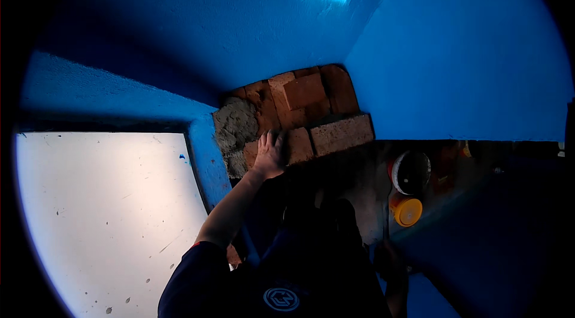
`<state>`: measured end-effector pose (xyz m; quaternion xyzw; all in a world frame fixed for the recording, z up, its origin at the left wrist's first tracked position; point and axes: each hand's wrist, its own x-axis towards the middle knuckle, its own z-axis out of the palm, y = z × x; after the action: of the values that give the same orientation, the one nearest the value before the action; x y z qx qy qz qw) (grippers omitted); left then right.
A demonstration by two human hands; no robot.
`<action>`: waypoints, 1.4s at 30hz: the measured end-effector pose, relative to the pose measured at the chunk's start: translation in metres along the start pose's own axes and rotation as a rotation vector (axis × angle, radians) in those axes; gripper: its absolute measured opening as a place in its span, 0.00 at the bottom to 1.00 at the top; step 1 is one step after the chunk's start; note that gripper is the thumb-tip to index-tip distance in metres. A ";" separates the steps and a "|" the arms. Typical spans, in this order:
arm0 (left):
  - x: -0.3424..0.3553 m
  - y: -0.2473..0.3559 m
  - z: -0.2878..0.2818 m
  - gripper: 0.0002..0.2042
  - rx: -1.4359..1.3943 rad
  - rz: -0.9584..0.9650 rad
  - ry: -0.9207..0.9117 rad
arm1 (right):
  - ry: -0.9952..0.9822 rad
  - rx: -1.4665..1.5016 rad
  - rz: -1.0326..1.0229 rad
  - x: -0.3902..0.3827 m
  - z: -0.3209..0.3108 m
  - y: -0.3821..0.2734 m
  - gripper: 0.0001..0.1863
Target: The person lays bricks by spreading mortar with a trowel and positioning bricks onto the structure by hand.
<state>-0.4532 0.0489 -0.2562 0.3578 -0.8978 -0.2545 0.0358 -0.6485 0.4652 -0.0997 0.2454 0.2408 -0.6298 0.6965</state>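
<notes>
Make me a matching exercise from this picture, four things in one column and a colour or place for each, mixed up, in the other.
Things:
1. left hand
2. round lid
3. walls
4. patch of mortar

Colour or place:
A. blue, meeting in a corner above the bricks
B. grey, at the left end of the brick stack
C. resting on a brick in the front row
D. yellow, on the dark floor to the right of the bricks

Pairs: 1-C, 2-D, 3-A, 4-B
</notes>
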 end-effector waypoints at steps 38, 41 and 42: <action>-0.063 -0.045 -0.036 0.33 -0.284 -0.490 0.049 | 0.191 -2.207 -0.496 0.268 0.066 -0.017 0.24; -0.064 -0.043 -0.041 0.32 -0.245 -0.462 0.041 | 0.032 -2.056 -0.406 0.257 0.066 -0.022 0.25; -0.066 -0.041 -0.045 0.32 -0.301 -0.482 0.017 | -0.130 -1.926 -0.343 0.250 0.064 -0.024 0.26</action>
<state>-0.3677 0.0474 -0.2289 0.5538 -0.7385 -0.3830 0.0345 -0.6477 0.2316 -0.2128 -0.5015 0.6454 -0.2687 0.5097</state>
